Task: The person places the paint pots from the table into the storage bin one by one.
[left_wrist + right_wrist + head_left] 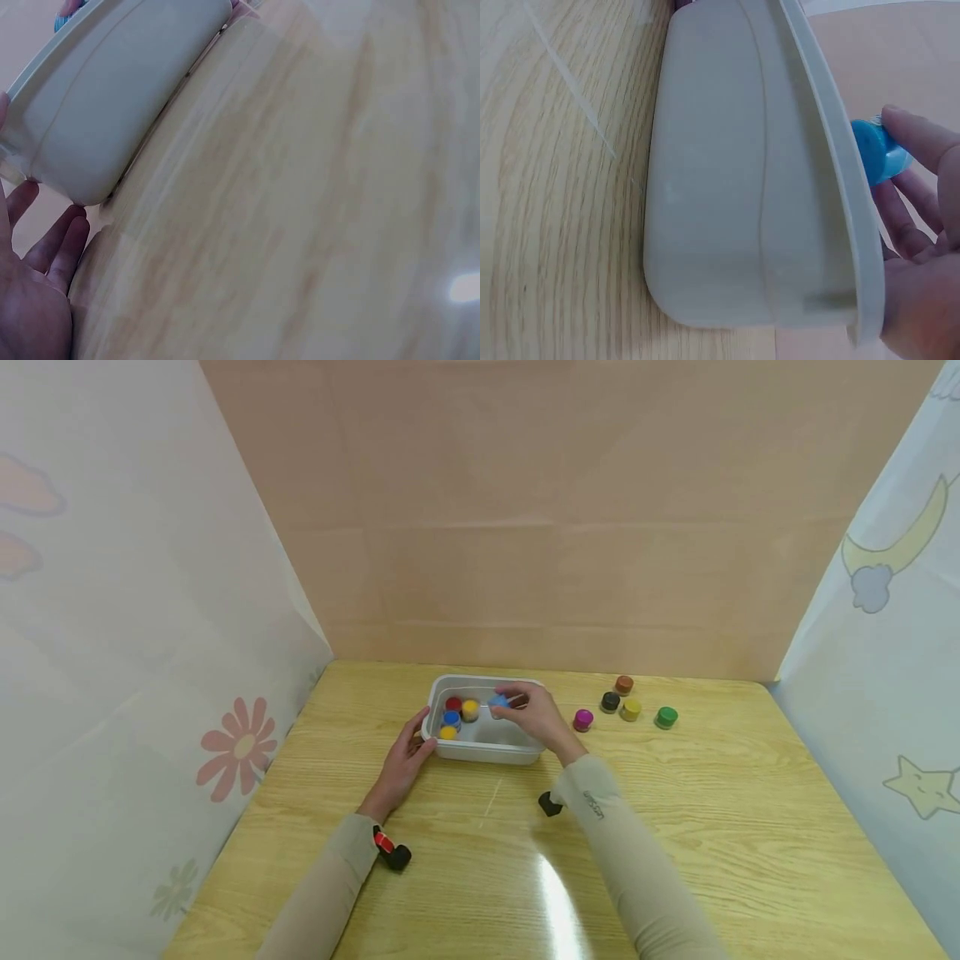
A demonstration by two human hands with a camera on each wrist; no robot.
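Light-blue pot: pinched between thumb and fingertips of right hand, over the bin, above its near rim. Those fingers stand apart only by the pot's width. Pot looks tilted; which end is the lid, cannot tell. Hold is all at the tips, so a slip or twist seems the likeliest fault; released at this lean, it could land on edge and roll.

Left of those fingers, inside: red pot, blue pot, two yellow pots, bunched. Coming down too far that way could tip one, or leave the light-blue pot perched on top.

Heel of right hand close to near rim; contact uncertain. A bump there might swivel the bin. Left hand: fingers loosely spread at the near left corner, tips against outer wall, not clenched. Probably a light brace.

Right of right fingers, on table: magenta pot nearest, then black pot, brown pot, third yellow pot, green pot. A wide wrist swing could clip the magenta.
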